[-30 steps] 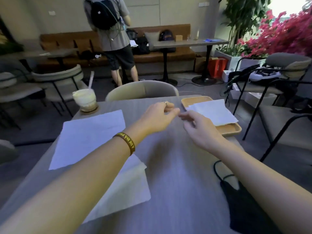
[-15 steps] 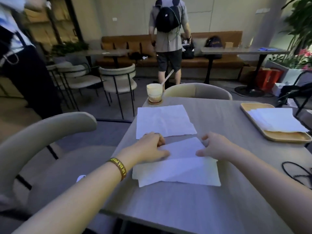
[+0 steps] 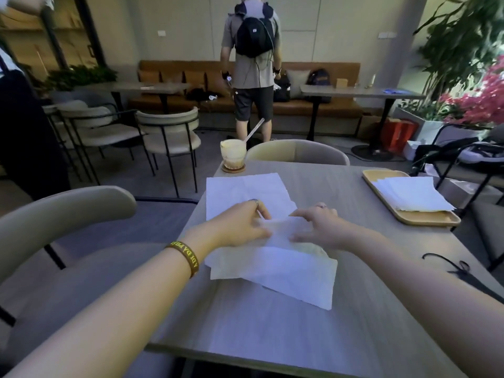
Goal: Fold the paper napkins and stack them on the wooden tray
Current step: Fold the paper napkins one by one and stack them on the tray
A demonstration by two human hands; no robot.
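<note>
Both hands at the near-centre of the desk, working one sheet. Left hand, with a ring and a yellow-lettered wristband, has its fingers curled onto the far edge of the top napkin and pinches it. Right hand, also ringed, grips the same edge from the other side, index finger above and thumb below; some motion blur here. The far edge of that napkin is lifted off the desk between the two hands; its near part lies flat, skewed, one corner pointing toward the camera. Under it, a lower sheet, creamier in tone, shows at the left. Beyond the hands lies a flat napkin, unfolded, its near edge hidden behind the knuckles. Wooden tray at the right edge of the desk, well apart from the hands, carrying folded napkins in a loose stack. Far left corner: a glass with a straw, on a coaster. Black cord by the right forearm. A person with a backpack stands beyond, facing away.
</note>
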